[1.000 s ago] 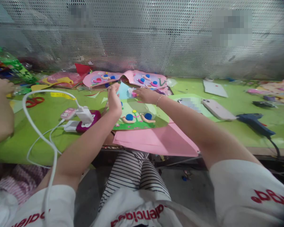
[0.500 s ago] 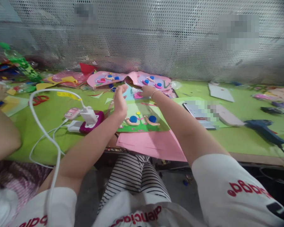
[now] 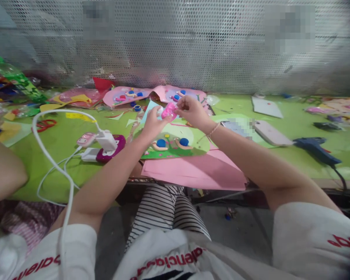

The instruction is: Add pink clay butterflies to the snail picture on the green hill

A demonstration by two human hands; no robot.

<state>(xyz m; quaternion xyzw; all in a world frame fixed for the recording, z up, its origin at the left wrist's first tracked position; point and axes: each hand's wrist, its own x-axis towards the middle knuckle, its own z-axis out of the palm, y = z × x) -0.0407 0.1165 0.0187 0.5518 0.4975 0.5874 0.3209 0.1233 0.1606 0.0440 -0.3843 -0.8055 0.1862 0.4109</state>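
- Across our counter (image 3: 239, 105): snail card (image 3: 200, 146), phone (image 3: 272, 133), glue gun (image 3: 317, 149).
- Our left fingers (image 3: 154, 113) grasp a lumpy pink piece (image 3: 168, 111).
- Whether our right fingers (image 3: 183, 104) grip, we cannot tell.

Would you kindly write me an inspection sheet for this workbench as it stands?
Surface: green tabletop, scraps scattered about.
Job's things: bright pink lump between the hands; green card bearing two blue-shelled snails.
Clutter: red scissors, glue gun, pale phone, plastic bottle.
Hands: left hand holds the lump; right hand at its edge, grip unclear.
Cables: white cable crosses the left sleeve; glue gun's dark cord runs past the edge.
Surroundings: perforated metal panel behind; co-worker's arm at left.
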